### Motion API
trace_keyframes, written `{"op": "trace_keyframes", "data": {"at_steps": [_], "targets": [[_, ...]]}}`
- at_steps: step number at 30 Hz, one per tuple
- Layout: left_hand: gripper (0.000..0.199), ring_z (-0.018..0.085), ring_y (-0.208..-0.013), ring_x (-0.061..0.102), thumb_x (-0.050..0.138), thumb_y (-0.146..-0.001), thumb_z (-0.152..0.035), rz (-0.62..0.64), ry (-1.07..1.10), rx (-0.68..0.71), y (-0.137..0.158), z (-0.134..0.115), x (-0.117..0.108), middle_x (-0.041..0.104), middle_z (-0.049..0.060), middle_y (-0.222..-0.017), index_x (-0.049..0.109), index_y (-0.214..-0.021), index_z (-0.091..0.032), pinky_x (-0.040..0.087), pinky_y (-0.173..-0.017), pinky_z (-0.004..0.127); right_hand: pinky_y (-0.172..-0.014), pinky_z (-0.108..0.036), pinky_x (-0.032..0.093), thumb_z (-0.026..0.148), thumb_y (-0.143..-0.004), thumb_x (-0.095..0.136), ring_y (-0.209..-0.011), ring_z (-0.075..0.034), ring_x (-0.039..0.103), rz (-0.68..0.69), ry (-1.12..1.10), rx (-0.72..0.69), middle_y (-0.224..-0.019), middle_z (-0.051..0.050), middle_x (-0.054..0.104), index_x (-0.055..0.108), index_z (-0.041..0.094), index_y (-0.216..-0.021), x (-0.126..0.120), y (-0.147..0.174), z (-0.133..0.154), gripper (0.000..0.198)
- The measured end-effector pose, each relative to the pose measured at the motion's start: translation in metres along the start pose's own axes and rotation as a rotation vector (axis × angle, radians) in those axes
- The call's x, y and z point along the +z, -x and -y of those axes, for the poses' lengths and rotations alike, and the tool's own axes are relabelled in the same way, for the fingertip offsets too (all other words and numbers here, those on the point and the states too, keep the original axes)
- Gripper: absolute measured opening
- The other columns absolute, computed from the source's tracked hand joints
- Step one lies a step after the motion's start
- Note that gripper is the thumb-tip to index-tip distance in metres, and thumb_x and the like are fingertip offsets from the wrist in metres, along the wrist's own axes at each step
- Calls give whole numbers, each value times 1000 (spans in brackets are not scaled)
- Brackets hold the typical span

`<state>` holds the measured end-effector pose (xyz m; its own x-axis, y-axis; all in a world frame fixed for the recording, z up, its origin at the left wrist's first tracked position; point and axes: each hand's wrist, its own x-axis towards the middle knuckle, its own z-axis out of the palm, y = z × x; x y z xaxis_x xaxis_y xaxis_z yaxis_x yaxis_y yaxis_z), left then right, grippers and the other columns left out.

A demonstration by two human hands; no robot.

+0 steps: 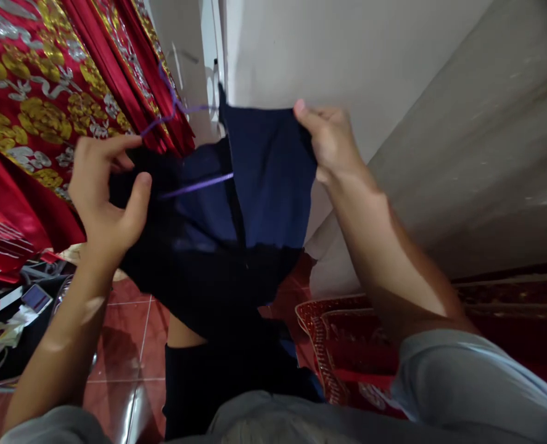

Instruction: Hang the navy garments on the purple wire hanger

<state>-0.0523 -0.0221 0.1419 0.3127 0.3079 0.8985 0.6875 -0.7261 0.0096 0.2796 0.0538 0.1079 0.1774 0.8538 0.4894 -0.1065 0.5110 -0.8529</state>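
Note:
A dark blue garment (273, 172) is stretched between my two hands in front of me. My right hand (332, 137) pinches its upper right corner between thumb and fingers. At the other side, my left hand (104, 191) is curled around the dark cloth, its thumb and index finger somewhat apart. A thin purple clothes hanger (174, 106) sits partly inside the garment; its hook and one shoulder stick out at the top. The hanger's lower bar crosses the opening and disappears behind the right-hand panel. The left index fingertip is close to the hanger's left end.
Red cloth with gold and silver flower patterns (46, 80) hangs at the left. A pale wall (338, 49) and grey draped fabric (477, 166) stand ahead and right. Red tile floor (125, 333) lies below, with red trimmed fabric (329, 345) at lower right and a phone-like device (36, 298) at lower left.

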Motion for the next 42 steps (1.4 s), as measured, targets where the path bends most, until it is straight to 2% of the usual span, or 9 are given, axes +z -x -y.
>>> {"op": "trace_keyframes", "data": {"at_steps": [4, 9, 15, 19, 23, 27, 32, 37, 42], "targets": [[44, 13, -65, 57, 54, -100, -28, 279, -8, -95, 21, -13, 20, 63, 1, -81, 57, -143, -19, 52, -71, 26, -82, -45, 62, 53, -88, 68, -109, -30, 70, -113, 11, -83, -87, -6, 73, 70, 26, -88, -20, -3, -9, 28], [46, 20, -66, 65, 56, -100, -38, 548, -100, -250, 57, -5, 67, 70, 5, -82, 60, -143, -22, 54, -69, 31, -95, -41, 58, 53, -89, 65, -119, -26, 66, -248, 30, -40, -105, -10, 73, 69, 21, -98, -44, 33, -36, 33], [24, 21, -83, 66, 50, -101, -23, 262, 61, -225, 79, -30, 97, 69, 8, -92, 72, -107, -17, 54, -82, 35, -108, -49, 47, 61, -89, 63, -121, -27, 59, -262, 526, -180, -121, -11, 66, 61, 24, -107, -47, 41, -50, 41], [15, 20, -93, 65, 55, -94, -12, 86, 233, -325, 85, -56, 109, 67, 6, -99, 66, -103, -17, 53, -86, 33, -105, -56, 43, 60, -87, 64, -128, -32, 50, -443, 741, -371, -129, -16, 53, 52, 21, -118, -10, 90, -70, 51], [22, 20, -98, 66, 59, -95, -16, 3, 389, -482, 97, -74, 117, 66, 7, -108, 62, -116, -19, 55, -80, 29, -68, -32, 44, 59, -91, 58, -71, -17, 53, -118, 459, 137, -75, -1, 53, 53, 22, -88, 38, 144, -118, 38], [43, 22, -107, 66, 64, -96, -27, -65, 543, -612, 113, -82, 121, 60, 11, -126, 48, -136, -25, 58, -88, 33, -54, -28, 29, 59, -83, 64, -55, -12, 41, 3, 409, 591, -54, 3, 46, 47, 21, -60, 55, 172, -160, 47], [83, 22, -122, 63, 64, -97, -32, -48, 745, -781, 163, -84, 124, 47, 14, -147, 6, -157, -38, 54, -104, 40, -50, -26, 30, 64, -85, 56, -48, -11, 43, 1, 276, 664, -51, 2, 49, 51, 20, -58, 59, 216, -157, 52], [36, 20, -110, 67, 65, -94, -22, 197, 893, -943, 222, -99, 127, 65, 10, -116, 56, -129, -21, 56, -96, 32, -56, -27, 39, 59, -82, 63, -55, -13, 54, 74, 160, 630, -60, -2, 60, 58, 18, -63, 68, 234, -136, 46], [18, 19, -103, 68, 62, -95, -20, 223, 779, -931, 221, -106, 127, 70, 9, -107, 65, -112, -17, 53, -97, 32, -61, -28, 41, 52, -85, 62, -62, -14, 54, 66, 155, 557, -60, 0, 55, 50, 20, -62, 67, 231, -128, 41]]}}
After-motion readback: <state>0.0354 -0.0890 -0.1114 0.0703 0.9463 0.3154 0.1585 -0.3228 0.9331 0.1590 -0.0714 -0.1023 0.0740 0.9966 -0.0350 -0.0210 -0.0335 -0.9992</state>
